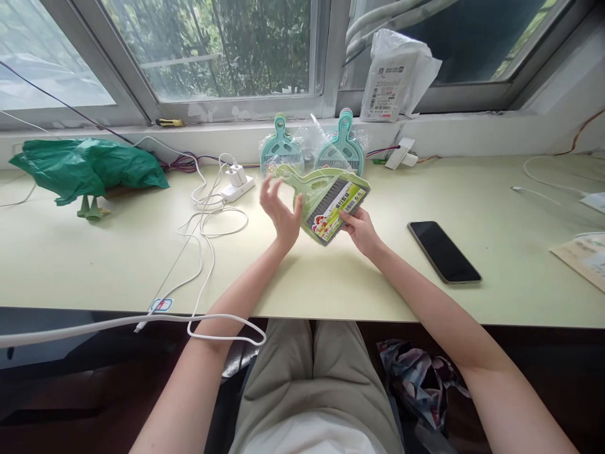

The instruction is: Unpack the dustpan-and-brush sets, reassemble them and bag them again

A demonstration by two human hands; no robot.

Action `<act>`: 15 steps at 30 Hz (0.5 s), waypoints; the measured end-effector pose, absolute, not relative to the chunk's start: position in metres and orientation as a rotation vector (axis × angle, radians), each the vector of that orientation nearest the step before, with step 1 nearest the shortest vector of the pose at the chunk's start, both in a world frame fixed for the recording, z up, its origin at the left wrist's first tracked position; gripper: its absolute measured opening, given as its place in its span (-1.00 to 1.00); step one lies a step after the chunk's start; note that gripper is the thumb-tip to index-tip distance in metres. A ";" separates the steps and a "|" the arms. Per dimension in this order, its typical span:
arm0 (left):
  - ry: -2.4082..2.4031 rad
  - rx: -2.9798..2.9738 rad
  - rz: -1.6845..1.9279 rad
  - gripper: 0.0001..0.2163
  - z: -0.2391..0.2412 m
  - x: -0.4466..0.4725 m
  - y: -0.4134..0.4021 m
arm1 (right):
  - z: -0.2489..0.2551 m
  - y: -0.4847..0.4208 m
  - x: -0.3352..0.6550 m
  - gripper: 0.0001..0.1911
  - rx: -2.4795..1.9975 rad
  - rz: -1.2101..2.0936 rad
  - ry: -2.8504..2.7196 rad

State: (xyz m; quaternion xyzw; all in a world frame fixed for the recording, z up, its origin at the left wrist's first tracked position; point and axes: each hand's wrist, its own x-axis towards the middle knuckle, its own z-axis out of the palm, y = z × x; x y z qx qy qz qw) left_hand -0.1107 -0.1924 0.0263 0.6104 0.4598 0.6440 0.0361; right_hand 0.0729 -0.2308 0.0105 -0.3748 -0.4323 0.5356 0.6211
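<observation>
I see teal dustpans (280,147) already standing at twelve o'clock; right hand (362,231) grips a green dustpan (328,203), not set down; left hand (284,215) open

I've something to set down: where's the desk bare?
Bare: left of the looped white cables, well in front of the crumpled green plastic bag; also behind the rectangular black phone. Crowded: among those cables, and back centre, where turquoise plastic dustpans stand behind the held light-green dustpan.

One green dustpan set (333,208), two teal dustpan clusters (281,146), one phone (444,252), one cutter (169,122)
</observation>
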 end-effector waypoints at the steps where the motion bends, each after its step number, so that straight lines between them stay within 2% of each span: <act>1: 1.411 1.710 2.065 -0.37 0.027 -0.113 -0.189 | 0.012 -0.231 0.073 -0.50 -0.843 1.220 -0.991; 4: 1.206 1.395 1.996 -0.27 0.030 -0.119 -0.175 | 0.015 -0.233 0.072 -0.52 -0.811 1.196 -0.985; 8: 0.821 1.283 1.466 -0.43 0.032 -0.123 -0.165 | 0.016 -0.234 0.071 -0.54 -0.803 1.198 -0.975; 10: 0.727 1.225 1.311 -0.49 0.031 -0.121 -0.166 | 0.016 -0.234 0.071 -0.55 -0.797 1.189 -0.964; 15: 0.644 1.197 1.046 -0.45 0.025 -0.113 -0.175 | 0.018 -0.235 0.072 -0.57 -0.773 1.087 -0.929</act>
